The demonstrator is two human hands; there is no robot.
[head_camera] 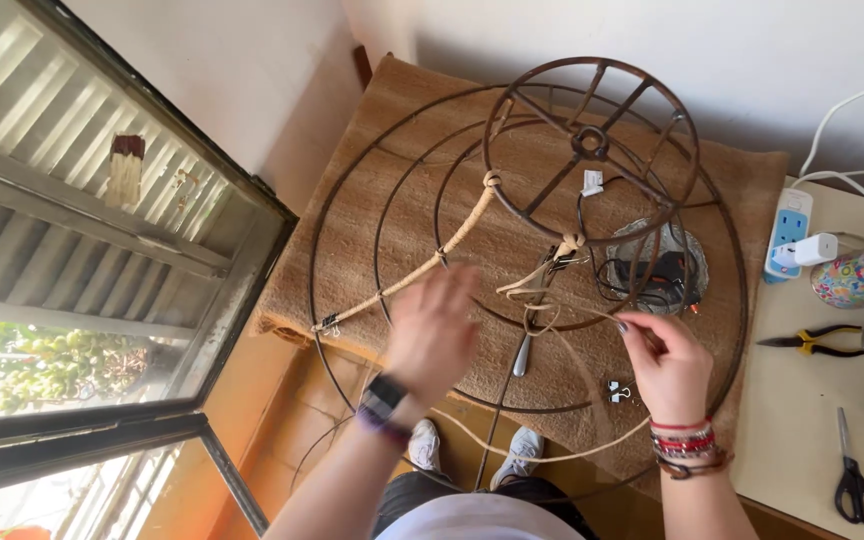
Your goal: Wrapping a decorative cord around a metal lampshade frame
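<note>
Head view: a rusty round wire frame (512, 250), built of concentric rings and spokes with a smaller wheel-like hoop raised at its far side, lies on a brown woven mat (742, 190). One spoke is already wrapped in pale cane strand (432, 262), held at its outer end by a small binder clip. The right hand (670, 362) pinches a loose length of the strand between its fingers (636, 330), the strand looping back toward a knot near the hub. The left hand (434, 335) is blurred over the rings; whether it grips the strand or the wire I cannot tell. A second clip (619, 391) lies on the mat just beside the right hand. To the right, a light desk (802, 420) carries pliers (814, 341), scissors (855, 486), a patterned cup and a power strip. As I judge it, the risks are slack creeping into the wrap if the pinch loosens, and the long free strand snagging on a ring.
</note>
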